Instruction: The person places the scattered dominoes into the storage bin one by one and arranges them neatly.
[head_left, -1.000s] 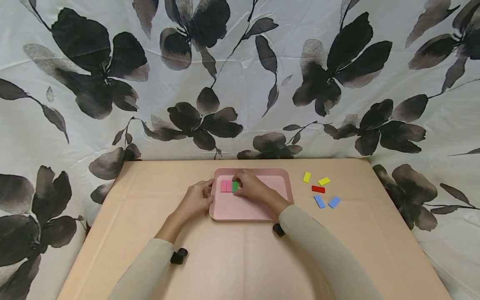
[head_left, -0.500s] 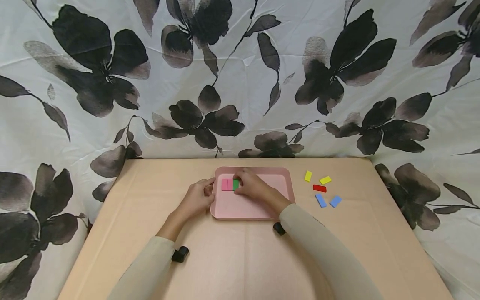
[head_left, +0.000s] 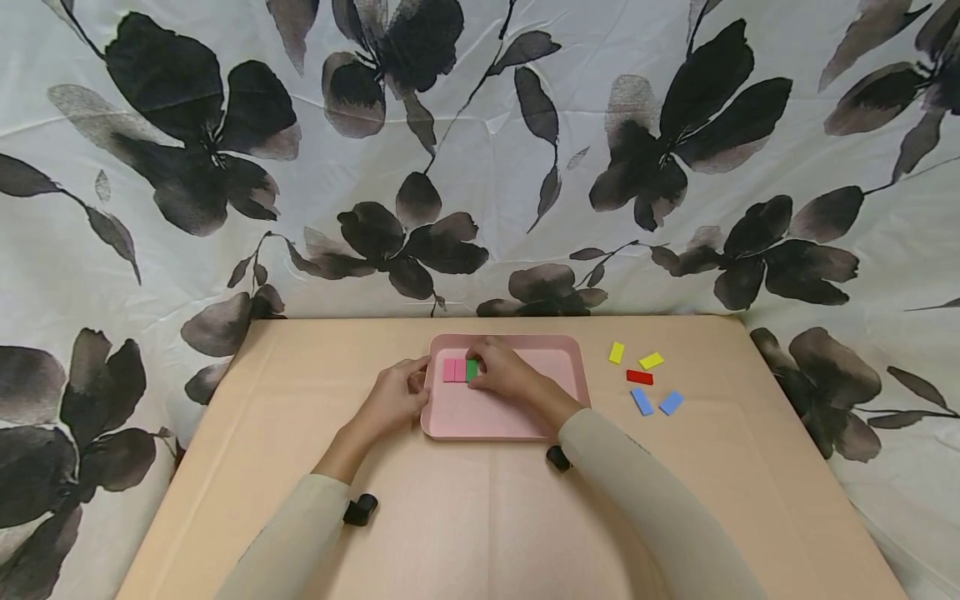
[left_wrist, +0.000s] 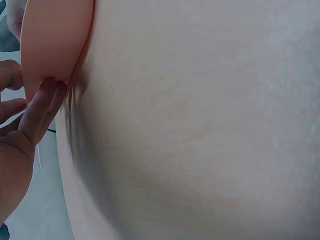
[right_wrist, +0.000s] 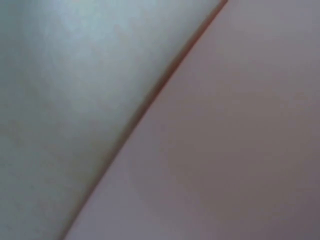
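Note:
A pink rectangular tray point(head_left: 487, 421) lies on the table. Inside it, toward the upper left, two small pink tiles point(head_left: 454, 370) sit side by side. Right against them is a green tile point(head_left: 471, 371), partly covered by fingers. My right hand point(head_left: 504, 372) reaches over the tray and pinches the green tile between thumb and fingers. At the tray's left edge my left hand point(head_left: 397, 393) holds the rim. In the left wrist view, the left hand point(left_wrist: 30, 122) has its thumb and fingers about the tray's edge. The right wrist view shows only tray and table surface, no fingers.
Right of the tray lie loose tiles: two yellow tiles point(head_left: 650, 361), a red tile point(head_left: 639, 377) and two blue tiles point(head_left: 642, 402). The tan table point(head_left: 465, 517) ends at a floral cloth point(head_left: 525, 150) behind it. Black wrist cameras point(head_left: 360, 510) hang under both sleeves.
The whole view shifts very slightly between frames. Both hands keep their places, the right at the green tile and the left at the tray's edge.

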